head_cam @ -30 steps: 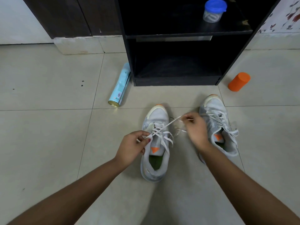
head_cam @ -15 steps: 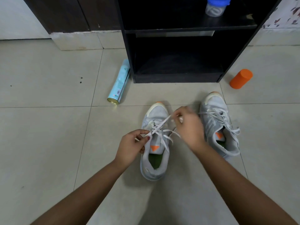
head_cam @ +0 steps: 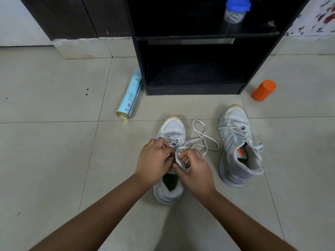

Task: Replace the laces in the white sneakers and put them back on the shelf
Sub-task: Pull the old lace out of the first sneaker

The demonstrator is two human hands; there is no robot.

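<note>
Head view: both our forearms come in from the bottom edge and meet over the near sneaker point(head_cam: 172, 128), which sits toe-forward on the floor point(head_cam: 54, 160); our left grip point(head_cam: 154, 160) is curled knuckles-up, clamped on the lace point(head_cam: 204, 140) by the eyelets; our right grip point(head_cam: 195, 173) pinches a strand of that same lace, fingertips right against the left ones; the slack loops over the tiles toward the other sneaker point(head_cam: 235, 142); the shelf point(head_cam: 195, 89) stands beyond, with neither sneaker on it.
</note>
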